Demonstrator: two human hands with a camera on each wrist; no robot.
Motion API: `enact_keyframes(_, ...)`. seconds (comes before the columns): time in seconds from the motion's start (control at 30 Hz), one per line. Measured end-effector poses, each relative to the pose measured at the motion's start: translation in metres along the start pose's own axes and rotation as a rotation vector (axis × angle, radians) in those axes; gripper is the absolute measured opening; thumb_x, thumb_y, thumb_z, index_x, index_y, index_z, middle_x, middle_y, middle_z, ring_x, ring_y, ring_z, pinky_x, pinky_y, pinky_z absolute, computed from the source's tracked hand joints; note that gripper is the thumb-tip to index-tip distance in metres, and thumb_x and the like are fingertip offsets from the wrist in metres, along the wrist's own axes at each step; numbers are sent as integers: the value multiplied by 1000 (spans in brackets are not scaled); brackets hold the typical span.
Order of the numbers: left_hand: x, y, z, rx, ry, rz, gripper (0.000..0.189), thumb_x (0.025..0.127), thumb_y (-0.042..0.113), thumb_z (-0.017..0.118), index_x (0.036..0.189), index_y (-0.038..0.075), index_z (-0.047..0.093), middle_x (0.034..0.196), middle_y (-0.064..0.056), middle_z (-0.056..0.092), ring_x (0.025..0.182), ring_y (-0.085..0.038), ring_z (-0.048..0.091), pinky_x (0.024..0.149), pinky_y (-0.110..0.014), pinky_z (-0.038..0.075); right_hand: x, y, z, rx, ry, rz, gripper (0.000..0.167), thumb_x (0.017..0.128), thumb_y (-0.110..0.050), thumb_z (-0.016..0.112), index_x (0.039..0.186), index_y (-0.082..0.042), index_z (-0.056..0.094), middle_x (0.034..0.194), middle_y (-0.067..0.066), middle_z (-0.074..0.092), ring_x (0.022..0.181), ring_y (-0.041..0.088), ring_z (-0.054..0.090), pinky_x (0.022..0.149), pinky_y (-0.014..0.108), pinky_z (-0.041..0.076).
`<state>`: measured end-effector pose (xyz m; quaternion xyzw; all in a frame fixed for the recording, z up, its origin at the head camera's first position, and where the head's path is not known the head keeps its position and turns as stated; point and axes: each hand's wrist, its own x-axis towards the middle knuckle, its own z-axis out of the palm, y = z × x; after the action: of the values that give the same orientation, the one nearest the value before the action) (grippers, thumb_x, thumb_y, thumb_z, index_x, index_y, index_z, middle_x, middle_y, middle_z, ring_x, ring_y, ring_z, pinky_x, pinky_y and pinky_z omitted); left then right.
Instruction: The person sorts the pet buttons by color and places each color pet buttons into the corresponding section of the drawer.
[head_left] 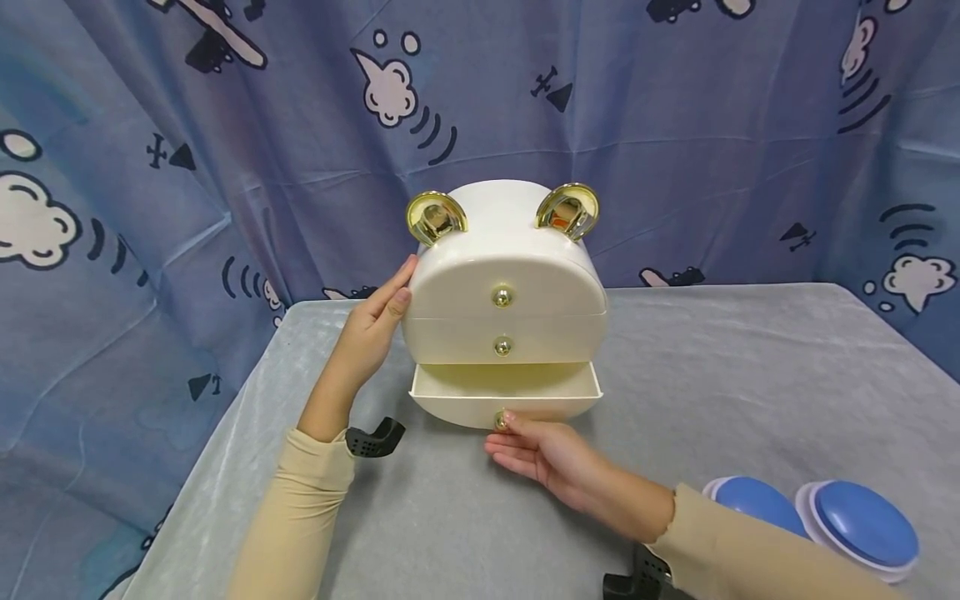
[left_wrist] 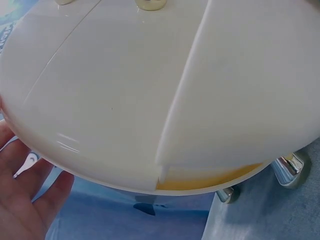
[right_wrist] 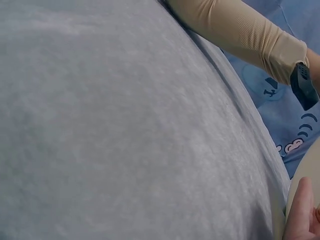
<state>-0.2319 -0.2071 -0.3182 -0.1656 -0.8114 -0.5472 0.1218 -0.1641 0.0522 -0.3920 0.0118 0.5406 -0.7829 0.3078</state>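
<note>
A white rounded storage box with two gold ear-like ornaments stands on the table, three drawers in its front. Its bottom drawer is pulled partway out, with a bare inside showing. My right hand pinches the small gold drawer knob at the front of that drawer, thumb on top and the other fingers extended below. Against the box's left side rests my left hand, its fingers fairly straight. In the left wrist view, the fingers lie along the box's curved edge. The upper two drawers are closed.
Two blue-topped, white-based round objects sit at the table's right front, one partly behind my right sleeve. A grey cloth covers the table. Behind it hangs a blue patterned curtain.
</note>
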Motion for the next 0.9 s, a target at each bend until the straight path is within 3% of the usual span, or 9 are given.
enact_keyframes(0.9, -1, 1, -1, -22, -20, 1, 46, 108, 25, 40, 154, 16, 38, 163, 3, 31, 152, -13, 27, 126, -36, 22, -37, 24, 2, 6, -3, 52, 23, 100, -25, 61, 110, -5, 61, 98, 6, 74, 95, 13, 72, 90, 26, 59)
